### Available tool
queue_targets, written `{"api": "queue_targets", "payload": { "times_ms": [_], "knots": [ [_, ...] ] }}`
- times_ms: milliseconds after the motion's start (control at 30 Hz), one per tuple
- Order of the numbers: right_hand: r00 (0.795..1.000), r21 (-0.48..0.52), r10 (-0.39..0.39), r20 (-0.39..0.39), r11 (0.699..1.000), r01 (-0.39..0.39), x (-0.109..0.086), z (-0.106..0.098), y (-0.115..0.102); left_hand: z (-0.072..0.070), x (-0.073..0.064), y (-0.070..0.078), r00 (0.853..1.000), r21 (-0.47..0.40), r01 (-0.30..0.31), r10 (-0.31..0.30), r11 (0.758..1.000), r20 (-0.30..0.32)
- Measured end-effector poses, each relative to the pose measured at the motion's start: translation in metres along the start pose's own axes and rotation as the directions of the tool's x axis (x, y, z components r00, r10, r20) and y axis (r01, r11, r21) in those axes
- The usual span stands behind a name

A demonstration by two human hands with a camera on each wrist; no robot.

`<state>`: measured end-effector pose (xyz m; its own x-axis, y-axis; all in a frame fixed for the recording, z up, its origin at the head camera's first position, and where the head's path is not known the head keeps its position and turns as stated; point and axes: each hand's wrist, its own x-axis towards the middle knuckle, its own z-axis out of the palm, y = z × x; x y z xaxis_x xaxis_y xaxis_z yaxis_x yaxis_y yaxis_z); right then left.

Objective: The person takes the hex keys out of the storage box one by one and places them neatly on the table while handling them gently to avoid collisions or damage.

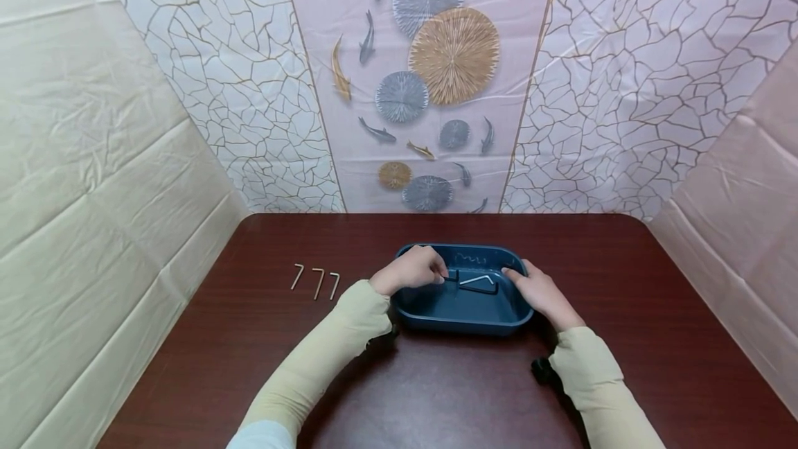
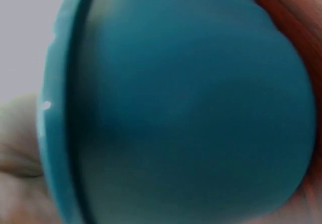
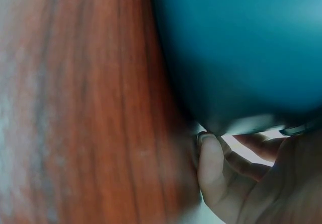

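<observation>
Inside the blue tray (image 1: 464, 321) a hex key (image 1: 479, 282) lies crosswise — left hand (image 1: 408, 271) nearer, fingers pinching its end; right hand (image 1: 541, 291) curled on the rim.

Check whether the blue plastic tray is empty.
Not empty: the blue plastic tray holds L-shaped metal hex keys, between both hands.

Tray (image 1: 463, 321) mid-table (image 1: 436, 393); three hex keys (image 1: 316, 281) left; two hex keys (image 1: 476, 283) inside.
</observation>
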<state>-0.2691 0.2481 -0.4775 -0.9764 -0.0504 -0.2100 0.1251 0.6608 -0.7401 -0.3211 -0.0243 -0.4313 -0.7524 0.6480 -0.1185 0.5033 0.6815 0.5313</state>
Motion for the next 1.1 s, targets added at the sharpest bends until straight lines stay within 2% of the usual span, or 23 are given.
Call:
{"api": "queue_targets", "payload": {
  "times_ms": [300,467,633,833,1100],
  "knots": [
    [1.0,0.008,0.001,0.002,1.0,-0.001,0.0,0.0,0.002,-0.012,-0.006,-0.002,0.993,-0.077,-0.045,0.036,0.996,-0.116],
    [1.0,0.008,0.0,0.006,1.0,-0.001,0.0,0.0,0.002,-0.022,-0.013,-0.006,0.988,-0.117,-0.036,0.018,0.992,-0.152],
    [1.0,0.007,-0.002,0.005,1.0,0.002,-0.001,-0.001,0.0,-0.036,-0.023,-0.014,0.977,-0.141,-0.019,-0.012,0.99,-0.215],
    [1.0,0.001,-0.006,0.012,1.0,0.006,-0.001,0.0,0.001,-0.053,-0.04,-0.033,0.949,-0.164,0.027,-0.076,0.986,-0.305],
    [1.0,0.005,-0.005,0.013,1.0,0.005,-0.002,0.0,0.0,-0.076,-0.072,-0.06,0.9,-0.193,0.098,-0.17,0.976,-0.401]
  ]
}}
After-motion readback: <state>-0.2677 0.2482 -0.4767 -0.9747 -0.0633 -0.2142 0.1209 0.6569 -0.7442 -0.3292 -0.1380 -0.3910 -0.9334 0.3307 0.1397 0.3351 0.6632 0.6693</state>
